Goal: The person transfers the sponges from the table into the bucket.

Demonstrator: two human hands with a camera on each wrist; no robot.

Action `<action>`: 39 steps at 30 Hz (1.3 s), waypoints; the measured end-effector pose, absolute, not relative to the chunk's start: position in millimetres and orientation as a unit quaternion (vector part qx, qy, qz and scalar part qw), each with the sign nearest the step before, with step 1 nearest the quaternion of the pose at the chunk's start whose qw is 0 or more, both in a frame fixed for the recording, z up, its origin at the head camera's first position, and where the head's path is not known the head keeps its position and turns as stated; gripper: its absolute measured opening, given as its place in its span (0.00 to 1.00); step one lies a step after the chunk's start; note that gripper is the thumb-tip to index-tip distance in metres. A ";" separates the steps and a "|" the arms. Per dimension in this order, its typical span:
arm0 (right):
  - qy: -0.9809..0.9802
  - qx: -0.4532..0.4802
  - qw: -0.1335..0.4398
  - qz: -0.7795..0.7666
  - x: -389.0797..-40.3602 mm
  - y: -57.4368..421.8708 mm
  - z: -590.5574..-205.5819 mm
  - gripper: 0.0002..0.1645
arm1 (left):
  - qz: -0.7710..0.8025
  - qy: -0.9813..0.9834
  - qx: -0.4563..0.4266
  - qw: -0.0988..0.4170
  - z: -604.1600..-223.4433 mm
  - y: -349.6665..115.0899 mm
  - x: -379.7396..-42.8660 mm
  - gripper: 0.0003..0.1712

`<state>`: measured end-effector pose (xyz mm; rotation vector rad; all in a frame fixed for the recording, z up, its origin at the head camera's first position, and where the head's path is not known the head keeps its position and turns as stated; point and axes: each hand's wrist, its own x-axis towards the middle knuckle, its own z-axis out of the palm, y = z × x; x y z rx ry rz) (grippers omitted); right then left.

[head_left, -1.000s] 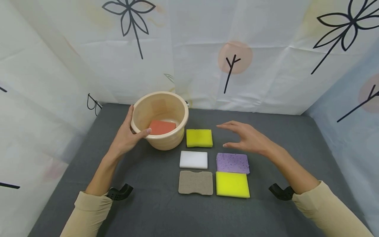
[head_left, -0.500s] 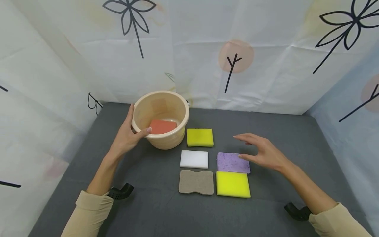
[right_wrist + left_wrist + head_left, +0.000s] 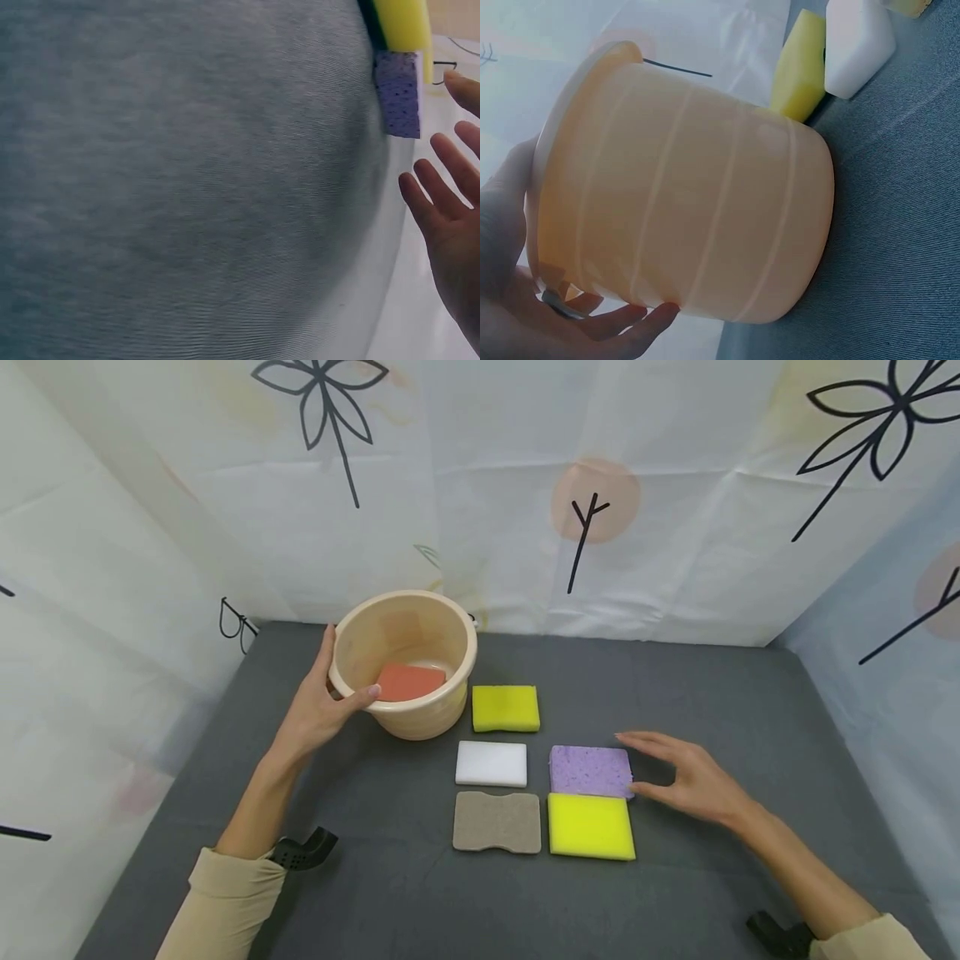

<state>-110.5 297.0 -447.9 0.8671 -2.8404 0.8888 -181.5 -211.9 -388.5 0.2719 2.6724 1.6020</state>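
Note:
A beige plastic bucket (image 3: pixel 416 720) stands at the back left of the table, tilted slightly toward me in the head view. My left hand (image 3: pixel 315 714) grips its left rim, thumb over the front edge; in the left wrist view the fingers lie along the bucket's outer wall. Inside on the bottom lies an orange-red sponge (image 3: pixel 409 682). My right hand (image 3: pixel 690 777) hovers beside the right edge of a speckled purple sponge (image 3: pixel 588 768), thumb and fingers apart, holding nothing. Directly in front of the purple sponge lies a bright yellow sponge (image 3: pixel 591 827).
Another yellow sponge (image 3: pixel 506 708) lies just right of the bucket. In front of it are a white sponge (image 3: pixel 491 764) and a grey-brown sponge (image 3: pixel 497 822) with notched sides. Patterned white cloth (image 3: pixel 495 510) hangs behind the dark table (image 3: pixel 420 902) and along both sides.
My right hand has moved right and toward me, from beside the back yellow sponge to the purple sponge's right edge. The left hand and bucket have stayed in place.

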 end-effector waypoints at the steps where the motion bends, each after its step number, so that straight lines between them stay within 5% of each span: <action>1: -0.919 0.276 0.014 0.283 -109.7 297.9 -449.7 0.42 | 0.514 0.853 0.086 0.007 -388.6 -212.1 -181.8 0.63; 18: -0.923 0.278 -0.062 0.260 -111.4 289.3 -462.3 0.47 | 0.526 0.846 0.086 0.016 -389.9 -211.8 -180.7 0.63; 39: -0.917 0.301 -0.011 0.261 -122.8 281.5 -450.7 0.46 | 0.527 0.846 0.082 0.008 -391.0 -212.0 -181.5 0.62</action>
